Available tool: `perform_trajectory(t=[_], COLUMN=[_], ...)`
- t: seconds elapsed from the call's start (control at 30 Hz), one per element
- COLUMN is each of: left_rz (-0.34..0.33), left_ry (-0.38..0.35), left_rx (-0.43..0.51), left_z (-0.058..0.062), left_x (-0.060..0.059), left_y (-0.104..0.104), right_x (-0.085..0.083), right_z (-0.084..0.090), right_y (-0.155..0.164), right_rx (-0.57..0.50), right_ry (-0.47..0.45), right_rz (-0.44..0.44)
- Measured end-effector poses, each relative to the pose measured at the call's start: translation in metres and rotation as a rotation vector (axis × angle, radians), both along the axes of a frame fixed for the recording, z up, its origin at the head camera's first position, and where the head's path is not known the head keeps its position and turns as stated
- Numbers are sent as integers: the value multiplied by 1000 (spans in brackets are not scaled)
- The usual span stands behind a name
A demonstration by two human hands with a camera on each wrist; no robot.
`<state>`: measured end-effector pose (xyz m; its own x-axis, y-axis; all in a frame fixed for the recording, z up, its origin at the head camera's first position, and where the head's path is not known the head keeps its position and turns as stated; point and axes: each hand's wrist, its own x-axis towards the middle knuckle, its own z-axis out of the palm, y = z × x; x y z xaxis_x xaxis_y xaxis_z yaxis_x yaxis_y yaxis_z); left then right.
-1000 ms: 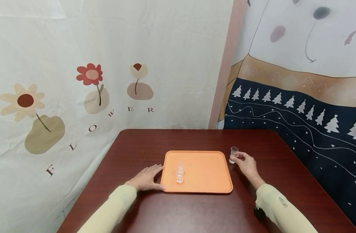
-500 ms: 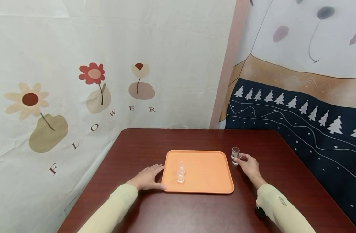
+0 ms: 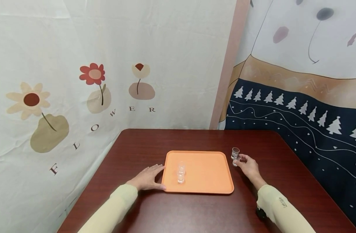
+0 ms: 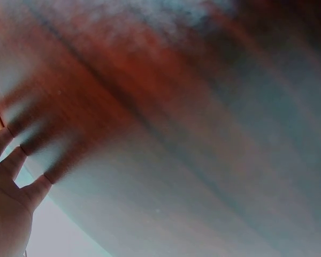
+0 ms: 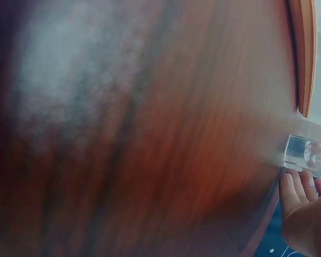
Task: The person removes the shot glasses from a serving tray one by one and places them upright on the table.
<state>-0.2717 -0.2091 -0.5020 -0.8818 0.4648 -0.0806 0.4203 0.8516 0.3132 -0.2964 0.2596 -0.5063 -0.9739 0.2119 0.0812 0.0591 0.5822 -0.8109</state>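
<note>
An orange tray (image 3: 207,171) lies on the table, with two clear shot glasses one behind the other on its left part; the front one (image 3: 181,178) overlaps the rear one (image 3: 181,165). My left hand (image 3: 147,178) is at the tray's left side, fingers spread and straight, thumb at the near corner. Right of the tray, my right hand (image 3: 249,166) pinches a shot glass (image 3: 235,163) between thumb and fingers. Just behind it stands another shot glass (image 3: 235,151), partly overlapped by it. The right wrist view shows clear glass (image 5: 296,152) beside the fingers.
The dark red-brown table (image 3: 178,210) extends around the tray on every side. Behind it hangs a pale cloth (image 3: 178,48) with printed flowers, and a dark blue cloth (image 3: 268,113) with white trees hangs at the right.
My right hand has shifted slightly right and nearer, and the pinched glass now shows in front of the glass behind it. My left hand keeps its place at the tray.
</note>
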Motion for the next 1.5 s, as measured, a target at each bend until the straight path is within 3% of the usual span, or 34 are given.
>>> perform_trajectory(t=[0.3,0.5,0.7,0.83,0.97,1.13,1.5], left_rz=[6,-4,-5,-5,-7,-12,-9], left_ry=[-3,-5,-6,-5,-10,-16,0], left_rx=[4,3,3,10,13,16,16], left_z=[0,1,1,0,-2,-3,0], left_x=[0,0,0,1,1,1,-1], left_y=[0,1,1,1,1,1,2], right_x=[-1,0,-4,-7,-8,-8,-1], right_z=[15,26,50,65,73,75,58], right_y=[2,4,-2,-15,-33,-60,-108], right_rx=[-103,-77,-90,-102,-74,-53,-70], right_ry=[2,89,156,196,214,220,192], right_rz=[1,-16,-28,8,98,222,300])
